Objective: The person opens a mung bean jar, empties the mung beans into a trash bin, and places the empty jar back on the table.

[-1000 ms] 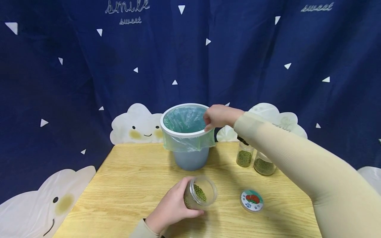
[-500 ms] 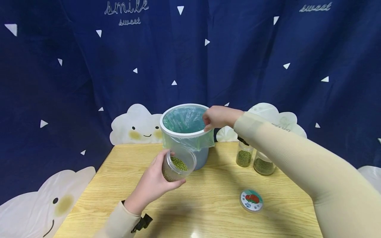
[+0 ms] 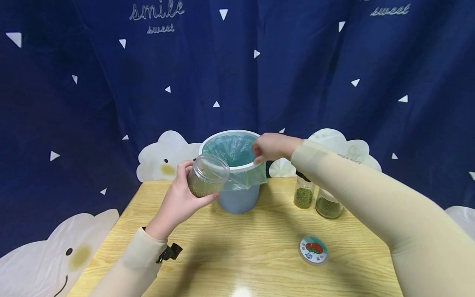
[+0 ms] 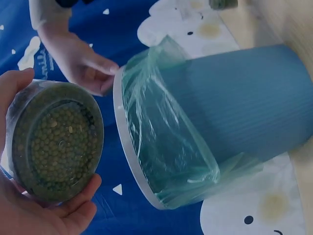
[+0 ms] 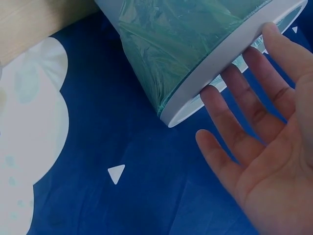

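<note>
My left hand (image 3: pixel 181 201) grips a clear jar (image 3: pixel 208 176) of green mung beans, its open mouth tilted up and to the right. In the head view the jar overlaps the front left rim of a blue trash can (image 3: pixel 239 201) lined with a green plastic bag (image 3: pixel 246 179). The beans (image 4: pixel 61 147) show through the jar's base in the left wrist view. My right hand (image 3: pixel 272 146) holds the can's white rim (image 5: pixel 220 61) on the right side, thumb outside and fingers reaching over the inside. Part of the rim is hidden behind the jar.
A round lid (image 3: pixel 313 250) with a red and green picture lies on the wooden table (image 3: pixel 237 251) at the right. Behind my right forearm stand a narrow jar (image 3: pixel 304 198) and a wider jar (image 3: pixel 328 207) of green contents. A blue curtain (image 3: pixel 237 62) hangs behind.
My left hand has lifted the jar from low over the table, moving it up and left to the can's front left rim. The right hand has stayed on the rim.
</note>
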`<move>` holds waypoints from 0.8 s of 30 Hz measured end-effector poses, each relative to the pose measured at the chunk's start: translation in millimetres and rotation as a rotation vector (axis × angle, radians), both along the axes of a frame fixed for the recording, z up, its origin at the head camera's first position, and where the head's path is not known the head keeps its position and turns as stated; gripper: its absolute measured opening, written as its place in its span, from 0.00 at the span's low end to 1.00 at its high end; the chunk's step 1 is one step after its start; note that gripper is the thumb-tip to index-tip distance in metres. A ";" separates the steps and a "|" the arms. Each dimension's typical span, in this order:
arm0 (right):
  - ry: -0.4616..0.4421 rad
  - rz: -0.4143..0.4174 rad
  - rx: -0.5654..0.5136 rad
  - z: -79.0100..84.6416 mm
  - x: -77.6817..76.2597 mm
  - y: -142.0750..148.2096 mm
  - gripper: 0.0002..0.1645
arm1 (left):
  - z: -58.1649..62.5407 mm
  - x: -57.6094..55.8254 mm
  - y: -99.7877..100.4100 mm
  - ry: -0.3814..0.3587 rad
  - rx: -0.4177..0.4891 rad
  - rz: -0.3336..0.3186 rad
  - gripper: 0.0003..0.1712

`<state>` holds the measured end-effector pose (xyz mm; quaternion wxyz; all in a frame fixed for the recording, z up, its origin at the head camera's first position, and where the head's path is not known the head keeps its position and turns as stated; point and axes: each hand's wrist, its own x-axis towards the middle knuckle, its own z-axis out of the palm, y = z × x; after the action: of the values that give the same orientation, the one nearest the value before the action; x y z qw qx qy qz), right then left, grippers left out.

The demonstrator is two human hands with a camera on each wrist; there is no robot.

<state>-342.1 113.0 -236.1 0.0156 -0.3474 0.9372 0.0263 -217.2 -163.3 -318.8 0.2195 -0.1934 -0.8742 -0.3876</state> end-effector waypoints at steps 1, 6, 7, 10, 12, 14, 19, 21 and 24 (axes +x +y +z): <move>0.000 -0.001 0.002 0.0 0.1 -0.1 0.15 | 1.8 -1.9 -0.8 0.006 0.001 0.005 0.55; 0.001 -0.004 0.002 0.3 0.9 0.0 0.14 | 11.0 -11.5 -4.4 0.018 -0.007 0.039 0.54; 0.000 -0.003 0.002 0.5 1.3 0.1 0.14 | 13.0 -13.3 -4.9 0.019 -0.009 0.045 0.54; 0.001 0.000 0.003 0.3 1.7 0.6 0.14 | 18.4 -20.5 -6.9 0.021 -0.008 0.053 0.54; 0.000 0.000 0.004 0.0 2.1 0.9 0.14 | 21.6 -25.4 -7.7 0.016 -0.003 0.057 0.53; 0.003 -0.001 0.005 -0.1 2.1 0.9 0.15 | 24.7 -30.3 -8.5 0.008 -0.001 0.061 0.53; 0.011 -0.012 0.006 -0.4 2.0 0.9 0.15 | 30.8 -39.7 -9.3 -0.005 -0.014 0.091 0.53; 0.013 -0.016 0.008 -0.4 2.2 0.7 0.15 | 32.4 -42.7 -9.4 -0.003 -0.015 0.095 0.53; 0.016 -0.013 0.008 -0.3 3.0 0.3 0.15 | 33.7 -46.9 -9.9 0.003 -0.018 0.094 0.52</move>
<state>-339.1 113.3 -236.4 0.0098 -0.3408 0.9395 0.0325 -264.1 -173.2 -285.1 0.2369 -0.1549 -0.8854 -0.3686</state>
